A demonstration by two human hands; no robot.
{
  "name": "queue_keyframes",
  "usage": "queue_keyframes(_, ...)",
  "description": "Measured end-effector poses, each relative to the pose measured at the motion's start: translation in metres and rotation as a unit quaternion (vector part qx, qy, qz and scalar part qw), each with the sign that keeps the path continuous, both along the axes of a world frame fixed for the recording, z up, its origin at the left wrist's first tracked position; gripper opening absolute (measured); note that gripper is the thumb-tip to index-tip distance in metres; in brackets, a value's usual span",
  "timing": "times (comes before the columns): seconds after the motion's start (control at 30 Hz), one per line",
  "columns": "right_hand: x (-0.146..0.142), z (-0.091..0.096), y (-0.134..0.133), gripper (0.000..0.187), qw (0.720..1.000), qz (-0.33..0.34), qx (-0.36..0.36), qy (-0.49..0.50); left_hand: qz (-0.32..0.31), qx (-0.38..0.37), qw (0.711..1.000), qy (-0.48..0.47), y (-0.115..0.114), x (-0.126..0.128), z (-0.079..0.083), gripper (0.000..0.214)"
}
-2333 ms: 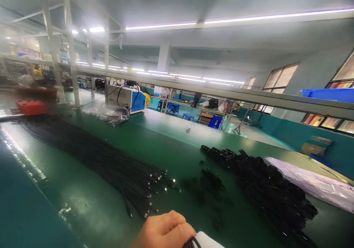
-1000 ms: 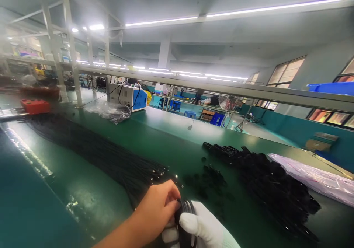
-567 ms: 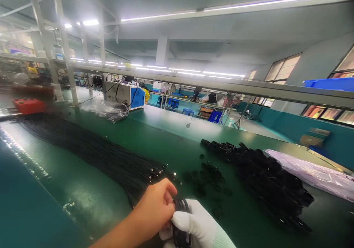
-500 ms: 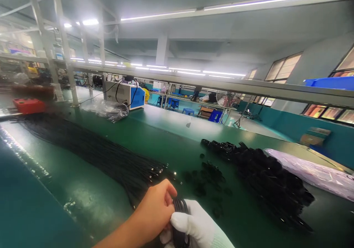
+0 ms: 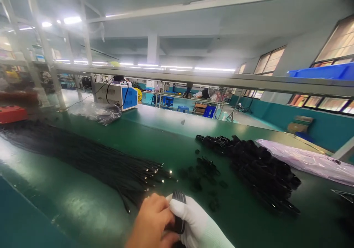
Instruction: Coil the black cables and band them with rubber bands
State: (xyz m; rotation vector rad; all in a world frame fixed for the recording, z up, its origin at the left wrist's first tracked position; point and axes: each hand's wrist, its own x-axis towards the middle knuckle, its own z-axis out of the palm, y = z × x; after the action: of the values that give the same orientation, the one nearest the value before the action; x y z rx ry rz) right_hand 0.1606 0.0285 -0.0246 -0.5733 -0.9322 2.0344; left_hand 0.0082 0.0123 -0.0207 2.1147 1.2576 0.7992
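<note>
A small coil of black cable (image 5: 179, 195) stands upright in my gloved right hand (image 5: 197, 218), its white thumb pressed across the loops. My bare left hand (image 5: 155, 216) is at the near left side of the same coil, its fingers curled in against it; what its fingertips pinch is partly hidden. Just beyond my left hand lies a long bundle of straight black cables (image 5: 91, 156), their small metal plugs pointing toward me and to the right. Several small black rings or ties (image 5: 207, 167) lie beyond my right hand.
A large heap of coiled black cables (image 5: 257, 167) lies to the right, beside a pinkish plastic-wrapped pack (image 5: 298, 159). Farther back on the green table (image 5: 155, 133) are a clear plastic bag (image 5: 102, 111) and a blue-and-white machine (image 5: 121, 96). A red box (image 5: 12, 114) sits at far left.
My left hand has moved down along the coil, its back now turned more toward the camera. My right hand still holds the coil, which is slightly turned. The view has shifted to the right.
</note>
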Motion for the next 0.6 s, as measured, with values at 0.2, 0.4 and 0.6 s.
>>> queue_keyframes(0.2, 0.0, 0.003, 0.0, 0.031, 0.993, 0.083, -0.036, -0.073, 0.087, -0.099, 0.986, -0.105, 0.012, -0.008, 0.026, 0.019)
queue_keyframes(0.4, 0.007, 0.005, -0.002, 0.025, 0.982, 0.102, 0.011, -0.158, 0.092, 0.004, 0.995, -0.043, 0.019, 0.004, 0.011, 0.022)
queue_keyframes(0.6, 0.014, 0.003, 0.001, 0.032, 0.977, 0.103, 0.036, -0.182, 0.099, 0.019, 0.992, -0.07, 0.02, 0.012, -0.004, 0.027)
